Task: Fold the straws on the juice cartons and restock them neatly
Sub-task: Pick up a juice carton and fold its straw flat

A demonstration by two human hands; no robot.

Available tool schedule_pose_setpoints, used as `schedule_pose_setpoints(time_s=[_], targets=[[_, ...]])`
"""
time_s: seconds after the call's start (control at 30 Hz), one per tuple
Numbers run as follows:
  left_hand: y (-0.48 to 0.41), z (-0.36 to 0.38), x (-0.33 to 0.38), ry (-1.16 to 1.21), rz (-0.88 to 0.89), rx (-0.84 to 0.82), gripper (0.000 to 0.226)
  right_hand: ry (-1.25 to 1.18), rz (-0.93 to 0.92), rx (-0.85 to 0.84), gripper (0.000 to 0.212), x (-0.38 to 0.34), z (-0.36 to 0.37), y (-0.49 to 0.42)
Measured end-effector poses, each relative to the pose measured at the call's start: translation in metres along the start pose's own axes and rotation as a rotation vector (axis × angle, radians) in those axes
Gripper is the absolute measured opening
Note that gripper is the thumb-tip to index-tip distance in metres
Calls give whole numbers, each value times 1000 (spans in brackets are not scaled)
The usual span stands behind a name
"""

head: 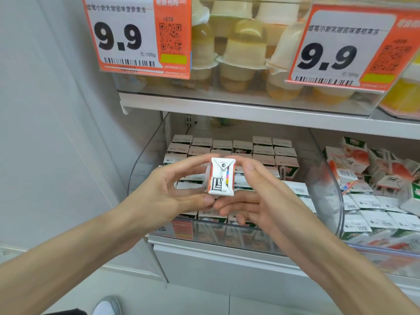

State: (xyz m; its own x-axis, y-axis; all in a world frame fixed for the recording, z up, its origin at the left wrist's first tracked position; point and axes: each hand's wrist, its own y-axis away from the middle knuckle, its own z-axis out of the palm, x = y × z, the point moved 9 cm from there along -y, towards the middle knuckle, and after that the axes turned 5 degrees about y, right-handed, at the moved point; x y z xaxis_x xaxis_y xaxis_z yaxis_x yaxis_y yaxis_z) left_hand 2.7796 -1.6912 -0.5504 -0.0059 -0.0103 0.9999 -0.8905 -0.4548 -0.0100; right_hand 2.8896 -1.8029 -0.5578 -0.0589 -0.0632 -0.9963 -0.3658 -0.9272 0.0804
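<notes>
Carton: I saw one small carton (pixel 220 178) held up in the air, just in front of the left bin (pixel 145 164), with its white end and folded flap turned toward the camera.
Left hand: my left hand (pixel 172 189) pinched the carton, with fingers along its top left edge and the thumb under its bottom.
Right hand: my right hand (pixel 256 201) gripped the carton's right side, with a curled finger on the top right corner and the other fingers beneath.
Left bin: it was clear-walled and sat beyond both hands; the shelved cartons (pixel 263 151) stood inside it in tidy rows, tops up.
Right bin: the right bin (pixel 327 160) sat just right of the left one; loose cartons (pixel 386 173) lay jumbled at its far end.
Upper shelf: the upper shelf (pixel 250 111) carried jelly cups (pixel 245 48) behind clear fronts.
Price tags: a left tag (pixel 127 35) and a right tag (pixel 336 46), both orange, each read 9.9.
Floor: a grey-white shoe (pixel 106 306) showed at the near edge, left of centre.
</notes>
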Motion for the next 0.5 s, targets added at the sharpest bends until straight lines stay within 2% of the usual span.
schedule_pose_setpoints(time_s=[0.13, 0.23, 0.33, 0.43, 0.5], targets=[[2, 4, 0, -26, -14, -56, 76, 10, -24, 32, 34, 0, -5, 1], [4, 9, -1, 12, -39, -102, 71, 40, -42, 62, 35, -1, -7, 1], [3, 8, -1, 58, -57, -59, 59, 81, -47, 75, 37, 0, -6, 0], [-3, 2, -7, 136, -108, 14, 43, 152, -47, 63, 25, 3, -6, -1], [-2, -1, -13, 202, -171, 49, 48, 213, -54, 60, 24, 2, -6, -1]])
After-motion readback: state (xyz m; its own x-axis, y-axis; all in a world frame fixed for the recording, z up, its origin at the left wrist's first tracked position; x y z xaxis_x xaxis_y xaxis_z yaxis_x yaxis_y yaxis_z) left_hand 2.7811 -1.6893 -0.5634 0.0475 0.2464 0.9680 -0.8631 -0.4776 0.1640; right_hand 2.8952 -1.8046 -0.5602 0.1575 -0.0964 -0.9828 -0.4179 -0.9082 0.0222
